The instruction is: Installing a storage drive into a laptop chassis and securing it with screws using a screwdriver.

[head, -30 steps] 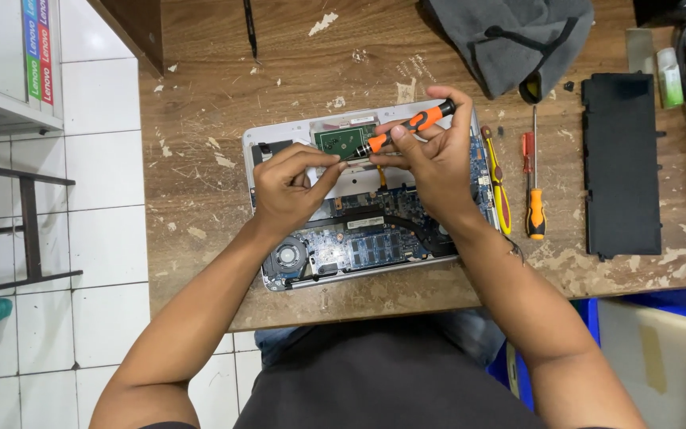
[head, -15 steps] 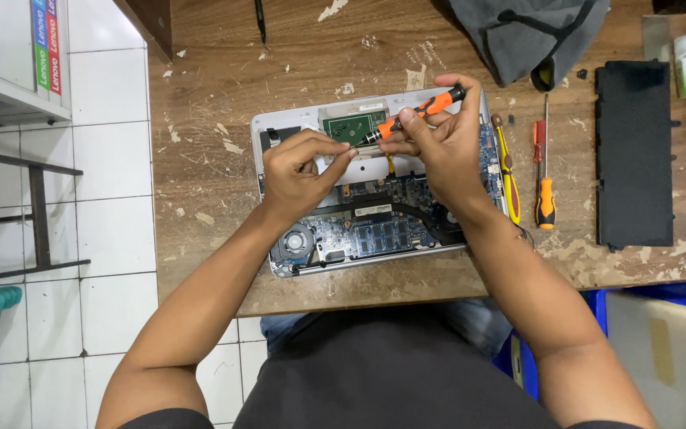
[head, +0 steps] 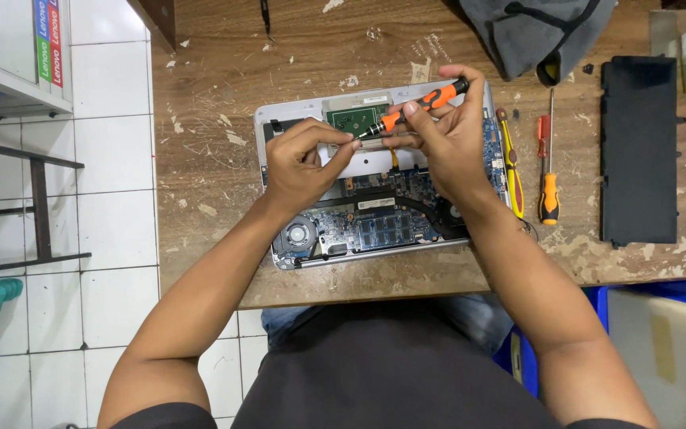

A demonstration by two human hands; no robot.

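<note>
On the scratched wooden tabletop lies an opened laptop, centre frame, its circuit board bared. The right hand grips an orange-and-black screwdriver at 12 o'clock; the left hand pinches its tip.

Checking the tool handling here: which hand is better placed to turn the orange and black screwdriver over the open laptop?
Probably the right hand: it grips the screwdriver by its handle. The left hand only pinches at the tip, above the open laptop.

Scratched, rough wood table; matt plastic screwdriver; silvery laptop.
</note>
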